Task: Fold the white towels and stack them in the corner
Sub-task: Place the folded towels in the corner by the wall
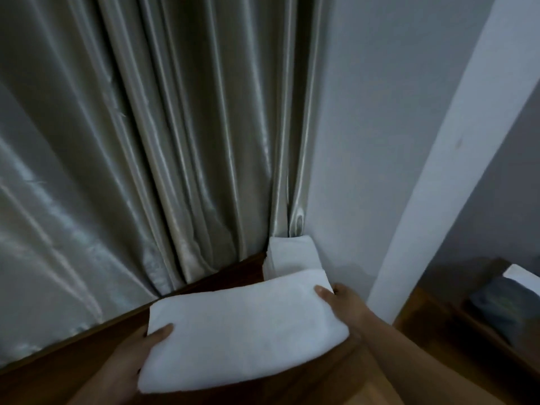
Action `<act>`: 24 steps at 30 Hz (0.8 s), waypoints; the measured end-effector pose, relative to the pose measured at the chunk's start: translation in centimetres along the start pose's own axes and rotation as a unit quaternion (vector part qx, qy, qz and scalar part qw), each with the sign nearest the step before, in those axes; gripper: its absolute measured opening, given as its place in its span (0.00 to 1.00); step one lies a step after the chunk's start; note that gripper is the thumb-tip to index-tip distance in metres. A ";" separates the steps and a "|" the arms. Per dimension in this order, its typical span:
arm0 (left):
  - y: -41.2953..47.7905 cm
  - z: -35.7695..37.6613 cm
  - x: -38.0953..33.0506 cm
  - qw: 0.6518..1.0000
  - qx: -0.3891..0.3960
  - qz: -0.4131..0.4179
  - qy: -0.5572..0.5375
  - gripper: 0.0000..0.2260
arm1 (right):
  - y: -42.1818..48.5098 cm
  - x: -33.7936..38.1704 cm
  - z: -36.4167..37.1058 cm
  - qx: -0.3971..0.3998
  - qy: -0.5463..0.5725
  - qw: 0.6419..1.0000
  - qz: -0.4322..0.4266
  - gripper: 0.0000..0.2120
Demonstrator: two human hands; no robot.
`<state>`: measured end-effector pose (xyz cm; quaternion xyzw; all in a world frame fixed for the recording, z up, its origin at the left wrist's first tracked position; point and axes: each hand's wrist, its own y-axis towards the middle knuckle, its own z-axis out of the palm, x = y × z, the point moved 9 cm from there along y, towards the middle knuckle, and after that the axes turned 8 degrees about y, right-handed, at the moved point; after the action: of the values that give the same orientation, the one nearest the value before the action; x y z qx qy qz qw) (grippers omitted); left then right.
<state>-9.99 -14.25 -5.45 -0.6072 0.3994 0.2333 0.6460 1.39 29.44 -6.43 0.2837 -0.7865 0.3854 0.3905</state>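
Observation:
A folded white towel [242, 328] is held flat above the dark wooden surface [204, 285]. My left hand [137, 358] grips its near left end, thumb on top. My right hand [336, 299] grips its far right end, thumb on top. Just beyond it, a stack of folded white towels [289, 254] sits in the corner, pressed between the curtain and the wall. The held towel's far edge overlaps the front of that stack in the view.
A shiny grey curtain [131, 156] hangs along the back edge of the wooden surface. A pale wall [374, 141] and a white pillar [438, 171] close the right side. At lower right stands a wooden table [438, 331] with a dark object and something white.

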 end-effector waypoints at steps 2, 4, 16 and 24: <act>0.1 2.3 -0.7 1.000 0.004 -0.001 0.008 0.21 | 2.4 0.6 -2.4 0.009 -0.024 1.000 -0.009 0.27; 0.4 4.5 -0.6 1.000 0.012 -0.010 -0.011 0.21 | 4.5 1.5 -4.4 0.013 -0.037 0.999 -0.007 0.30; 1.7 12.2 -1.2 0.992 -0.005 0.016 -0.125 0.15 | 11.8 12.1 -8.6 0.030 -0.221 0.972 -0.071 0.31; 1.1 16.2 2.1 0.983 -0.041 0.006 -0.181 0.17 | 18.9 14.6 -5.3 0.113 -0.349 0.924 -0.109 0.31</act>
<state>-5.92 1.26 -8.69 -0.5788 0.2692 0.3592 0.6808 -18.41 41.98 0.58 0.5263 -0.7884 0.3036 0.0956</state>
